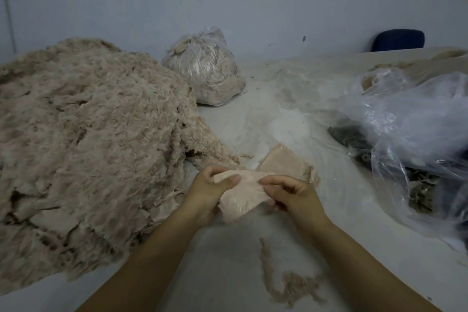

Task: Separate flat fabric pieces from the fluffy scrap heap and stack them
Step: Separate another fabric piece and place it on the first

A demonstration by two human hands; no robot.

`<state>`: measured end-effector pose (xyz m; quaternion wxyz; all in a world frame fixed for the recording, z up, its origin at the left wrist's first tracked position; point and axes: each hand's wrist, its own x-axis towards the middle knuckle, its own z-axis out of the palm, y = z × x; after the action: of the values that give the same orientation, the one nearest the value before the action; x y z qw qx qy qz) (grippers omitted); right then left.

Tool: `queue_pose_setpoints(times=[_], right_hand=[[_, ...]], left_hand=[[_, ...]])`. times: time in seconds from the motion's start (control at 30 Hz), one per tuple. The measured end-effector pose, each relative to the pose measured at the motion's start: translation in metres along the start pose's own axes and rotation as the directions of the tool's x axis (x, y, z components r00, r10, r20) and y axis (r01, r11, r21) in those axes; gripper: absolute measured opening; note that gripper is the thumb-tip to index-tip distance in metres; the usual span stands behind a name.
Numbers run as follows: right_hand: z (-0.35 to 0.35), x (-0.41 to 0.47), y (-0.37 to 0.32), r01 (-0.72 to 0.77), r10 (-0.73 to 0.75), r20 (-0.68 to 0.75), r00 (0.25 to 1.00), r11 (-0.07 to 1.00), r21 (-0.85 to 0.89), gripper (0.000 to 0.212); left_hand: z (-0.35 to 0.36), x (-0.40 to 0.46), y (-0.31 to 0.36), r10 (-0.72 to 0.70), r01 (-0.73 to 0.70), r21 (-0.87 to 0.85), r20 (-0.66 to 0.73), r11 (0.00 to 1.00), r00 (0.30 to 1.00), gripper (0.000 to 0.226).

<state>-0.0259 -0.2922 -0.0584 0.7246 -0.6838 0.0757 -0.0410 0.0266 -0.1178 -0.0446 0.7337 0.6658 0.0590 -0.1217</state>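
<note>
Beside heap (83,139), bag (205,68) of seemingly scraps.

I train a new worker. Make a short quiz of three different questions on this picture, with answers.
1. True or false: both hands hold one flat fabric piece.
2. The fluffy scrap heap lies on which side of the table? A) the person's left B) the person's right
3. What lies just beyond the hands?

Key:
1. True: left hand and right hand pinch it.
2. A
3. The stack of flat pieces.
</note>
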Motion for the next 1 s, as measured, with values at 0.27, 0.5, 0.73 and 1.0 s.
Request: queue_pose_setpoints(times=[0.27,0.5,0.73,1.0], right_hand=[[-0.041,0.037,0.004,0.034,-0.085,-0.346,0.934,0.988,-0.151,0.023],[-0.053,0.041,0.018,-0.131,-0.050,-0.318,0.947,0.843,-0.522,0.045],[-0.035,0.027,-0.001,0.065,-0.346,-0.316,0.884,0.758,-0.649,0.027],[0.052,0.027,0.006,0.141,-0.051,0.145,0.988,0.680,-0.720,0.037]], left_hand=[[0.041,0.063,0.019,0.243,-0.231,0.256,-0.014,0.938,0.970,0.037],[-0.004,0.058,-0.030,0.283,-0.378,0.866,0.292,0.326,0.914,0.055],[-0.015,0.037,-0.022,0.348,-0.353,0.678,0.152,0.644,0.925,0.020],[-0.018,-0.008,-0.035,0.148,-0.209,0.346,0.194,0.915,0.970,0.033]])
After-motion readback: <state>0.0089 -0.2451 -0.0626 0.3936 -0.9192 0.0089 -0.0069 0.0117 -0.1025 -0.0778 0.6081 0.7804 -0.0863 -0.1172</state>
